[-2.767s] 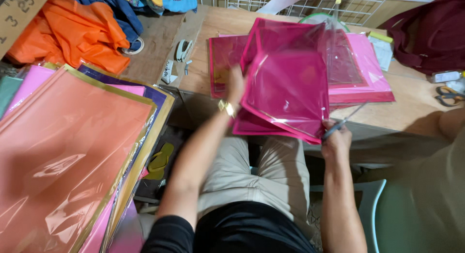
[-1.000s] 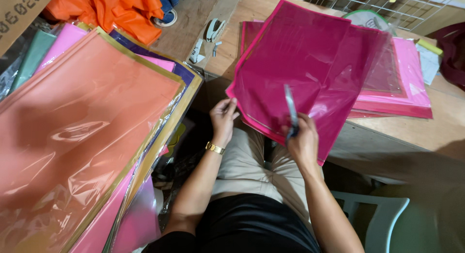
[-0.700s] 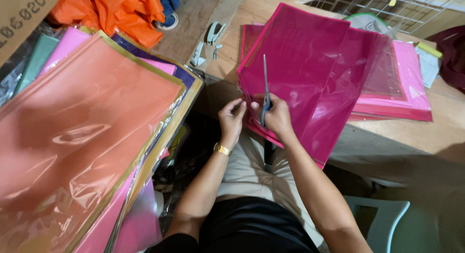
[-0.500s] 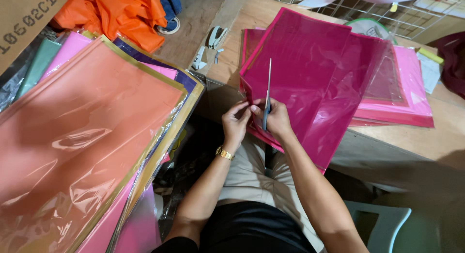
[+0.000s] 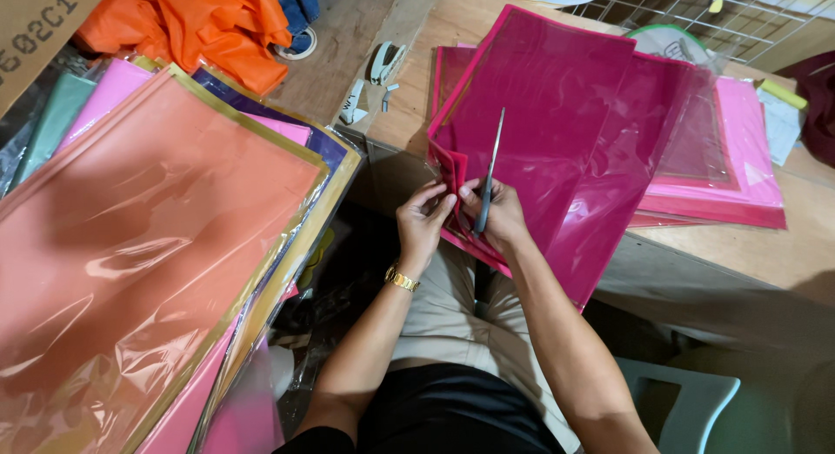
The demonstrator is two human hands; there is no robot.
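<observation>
**Magenta sheet gathered at its corner, apparently uncut**

The glossy magenta plastic sheet [image 5: 565, 141] lies across the wooden table's [image 5: 783, 254] near edge. The left hand [image 5: 424, 219] pinches its folded corner; the right hand [image 5: 496, 217] grips slim metal scissors [image 5: 490, 171], blades pointing away.

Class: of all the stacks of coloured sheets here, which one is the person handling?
The magenta sheets on the wooden table; both hands pinch their near corner.

Magenta sheet [image 5: 565, 132], salmon sheet [image 5: 139, 237] with gold edging, orange cloth [image 5: 209, 28]
</observation>
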